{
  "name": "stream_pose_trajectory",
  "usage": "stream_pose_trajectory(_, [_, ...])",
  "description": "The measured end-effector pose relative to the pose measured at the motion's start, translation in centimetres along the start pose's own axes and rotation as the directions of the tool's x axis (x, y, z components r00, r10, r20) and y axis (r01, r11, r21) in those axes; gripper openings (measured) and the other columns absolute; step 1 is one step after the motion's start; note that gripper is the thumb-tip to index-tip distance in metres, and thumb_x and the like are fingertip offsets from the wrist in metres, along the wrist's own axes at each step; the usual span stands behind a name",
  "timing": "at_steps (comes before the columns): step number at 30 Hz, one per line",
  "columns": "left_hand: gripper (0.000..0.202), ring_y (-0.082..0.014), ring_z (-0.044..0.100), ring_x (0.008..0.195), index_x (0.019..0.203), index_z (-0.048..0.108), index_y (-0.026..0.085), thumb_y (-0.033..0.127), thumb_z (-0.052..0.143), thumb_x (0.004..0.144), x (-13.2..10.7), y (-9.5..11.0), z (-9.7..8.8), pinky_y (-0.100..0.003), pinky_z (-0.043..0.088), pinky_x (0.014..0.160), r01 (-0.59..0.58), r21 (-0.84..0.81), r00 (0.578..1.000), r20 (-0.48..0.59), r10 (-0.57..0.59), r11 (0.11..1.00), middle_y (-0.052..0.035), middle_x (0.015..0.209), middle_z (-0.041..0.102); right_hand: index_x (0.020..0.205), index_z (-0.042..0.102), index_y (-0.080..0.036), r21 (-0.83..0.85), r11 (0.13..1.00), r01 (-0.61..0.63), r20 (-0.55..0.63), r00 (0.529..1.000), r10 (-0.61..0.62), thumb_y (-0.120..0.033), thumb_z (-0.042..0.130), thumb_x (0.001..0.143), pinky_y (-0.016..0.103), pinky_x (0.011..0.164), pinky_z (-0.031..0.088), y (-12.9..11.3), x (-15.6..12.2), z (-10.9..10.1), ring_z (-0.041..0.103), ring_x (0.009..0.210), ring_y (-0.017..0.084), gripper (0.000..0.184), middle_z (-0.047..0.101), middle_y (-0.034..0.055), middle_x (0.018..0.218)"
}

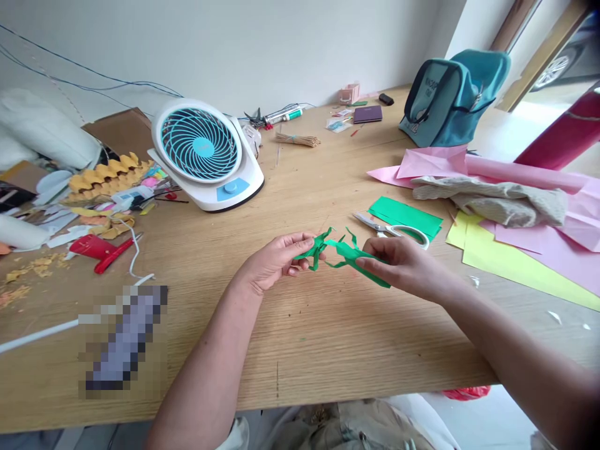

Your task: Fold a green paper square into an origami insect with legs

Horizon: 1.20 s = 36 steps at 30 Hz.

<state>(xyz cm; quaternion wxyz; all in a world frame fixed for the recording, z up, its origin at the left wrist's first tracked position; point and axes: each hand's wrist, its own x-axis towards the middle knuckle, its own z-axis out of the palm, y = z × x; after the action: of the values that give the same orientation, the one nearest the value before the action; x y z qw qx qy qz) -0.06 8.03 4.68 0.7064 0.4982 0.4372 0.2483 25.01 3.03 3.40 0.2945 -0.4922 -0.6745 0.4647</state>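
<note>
Above the middle of the wooden table, my left hand (pixel 282 257) pinches a piece of green paper (pixel 317 249) with thin curled strips hanging from it. Facing it, my right hand (pixel 402 261) grips a longer green paper piece (pixel 347 252) between thumb and fingers, its cut strips curling outward. The two papers meet or overlap between my hands; whether they are joined I cannot tell. White-handled scissors (pixel 385 229) lie just beyond my right hand, partly over flat green paper sheets (pixel 407 215).
A white and blue fan (pixel 229 187) stands at back left, near a red glue gun (pixel 100 250) and paper scraps. Pink paper (pixel 434 162), yellow paper (pixel 506 265) and a grey cloth (pixel 510 197) lie at right. Behind them sits a teal bag (pixel 454 94). A bundle of sticks (pixel 297 140) lies farther back.
</note>
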Motion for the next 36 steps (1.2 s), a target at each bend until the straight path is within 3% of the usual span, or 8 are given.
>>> stream_pose_trajectory(3, [0.037,-0.0057,0.045,0.057,0.093,0.072,0.016,0.047,0.078,0.074,0.2,-0.1,-0.1,-0.019,0.016,0.044,-0.029,0.088,0.999,-0.034,0.032,0.996,-0.005,0.082,0.067,0.06,0.038,-0.022,-0.349,0.93,0.115,-0.204,0.959,-0.195,-0.048,0.062,0.088,0.03,0.054,0.023,-0.1,-0.3,-0.7,0.032,0.057,0.013,0.045,0.038,-0.002,0.058])
stream_pose_trajectory(6, [0.037,-0.0086,0.051,0.063,0.093,0.072,0.016,0.049,0.075,0.076,0.4,-0.2,-0.2,-0.02,0.018,0.046,-0.056,0.166,0.997,-0.051,0.065,0.984,-0.0074,0.089,0.071,0.061,0.038,-0.022,-0.463,0.87,0.171,-0.194,0.938,-0.287,-0.041,0.063,0.089,0.031,0.056,0.023,0.0,-0.4,-0.9,0.034,0.058,0.014,0.042,0.041,-0.0009,0.059])
stream_pose_trajectory(14, [0.036,-0.0151,0.061,0.079,0.088,0.075,0.018,0.051,0.075,0.076,0.6,-0.2,0.1,-0.026,0.046,0.072,-0.185,0.296,0.979,-0.03,0.202,0.937,-0.0057,0.089,0.074,0.061,0.044,-0.022,-0.468,0.867,0.171,-0.149,0.952,-0.268,-0.039,0.063,0.09,0.031,0.056,0.025,0.3,-0.4,-0.6,0.037,0.056,0.014,0.038,0.045,-0.0003,0.06])
stream_pose_trajectory(21, [0.039,-0.0146,0.064,0.073,0.087,0.074,0.018,0.053,0.079,0.072,0.3,-0.1,-0.1,-0.026,0.05,0.068,-0.061,0.229,0.997,-0.025,0.068,0.971,-0.0056,0.083,0.071,0.064,0.046,-0.022,-0.555,0.809,0.196,-0.125,0.941,-0.314,-0.036,0.06,0.091,0.03,0.059,0.028,0.6,-0.3,-0.8,0.041,0.059,0.014,0.033,0.049,0.0,0.063])
stream_pose_trajectory(31, [0.038,-0.017,0.069,0.078,0.094,0.074,0.017,0.051,0.076,0.077,0.4,-0.5,-0.5,-0.028,0.054,0.071,-0.014,0.166,0.999,0.033,0.009,0.986,-0.0097,0.091,0.075,0.061,0.044,-0.022,-0.512,0.844,0.16,-0.113,0.961,-0.251,-0.048,0.06,0.09,0.031,0.057,0.025,0.7,-0.2,-1.4,0.038,0.06,0.014,0.042,0.044,-0.001,0.059])
stream_pose_trajectory(34, [0.039,-0.0192,0.072,0.082,0.102,0.073,0.018,0.048,0.077,0.077,0.7,-0.7,-0.8,-0.031,0.055,0.076,-0.006,0.132,1.0,0.021,0.003,0.991,-0.0103,0.095,0.076,0.061,0.046,-0.021,-0.436,0.891,0.124,-0.117,0.974,-0.193,-0.052,0.061,0.089,0.03,0.056,0.024,0.6,-0.2,-1.9,0.036,0.06,0.013,0.044,0.043,-0.0011,0.059])
stream_pose_trajectory(36, [0.04,-0.0191,0.072,0.084,0.104,0.073,0.018,0.046,0.078,0.076,0.8,-0.9,-0.9,-0.031,0.055,0.077,-0.035,0.121,0.999,0.002,0.035,0.992,-0.01,0.098,0.076,0.061,0.046,-0.021,-0.293,0.951,0.094,-0.071,0.99,-0.12,-0.055,0.061,0.088,0.029,0.055,0.024,0.7,-0.2,-2.2,0.036,0.058,0.012,0.046,0.042,-0.0019,0.058])
